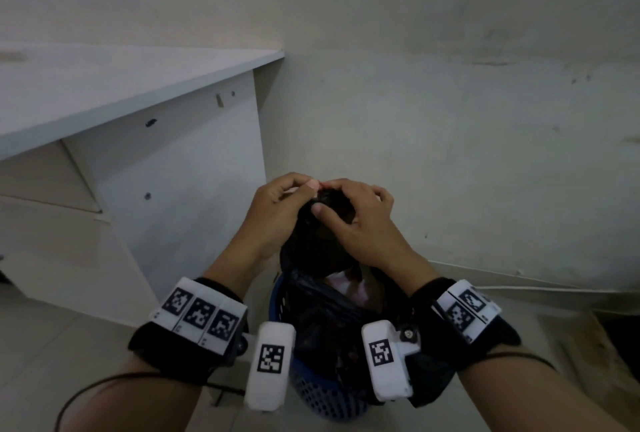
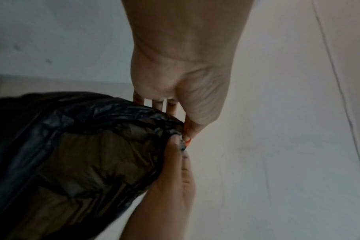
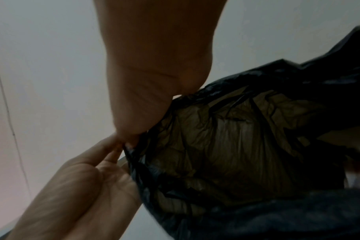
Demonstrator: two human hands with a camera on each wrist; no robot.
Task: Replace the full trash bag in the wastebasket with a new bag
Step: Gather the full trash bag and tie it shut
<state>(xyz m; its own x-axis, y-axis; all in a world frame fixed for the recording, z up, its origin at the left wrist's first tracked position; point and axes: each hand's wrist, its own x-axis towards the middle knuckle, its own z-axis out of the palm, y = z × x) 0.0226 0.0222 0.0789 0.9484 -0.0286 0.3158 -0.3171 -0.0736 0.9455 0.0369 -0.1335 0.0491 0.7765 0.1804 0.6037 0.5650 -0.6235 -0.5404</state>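
Observation:
A full black trash bag [image 1: 318, 313] sits in a blue mesh wastebasket [image 1: 323, 400] on the floor below me. Its top is gathered into a bunch [image 1: 329, 201], and pale trash [image 1: 346, 287] shows through a gap lower down. My left hand [image 1: 298, 190] pinches the bunch from the left and my right hand [image 1: 346, 189] grips it from the right, their fingertips touching. In the left wrist view the left hand [image 2: 185, 104] and the right hand [image 2: 173, 181] meet at the bag's [image 2: 82, 154] puckered edge. From the right wrist, the right hand [image 3: 152, 91] and left hand [image 3: 86, 183] pinch the bag [image 3: 236, 146].
A white desk [image 1: 104, 92] with a side panel [image 1: 194, 171] stands close on the left of the basket. A scuffed white wall [image 1: 450, 137] rises behind it. A thin cable [image 1: 502, 284] runs along the wall's base at right, near a dark object [image 1: 620, 334].

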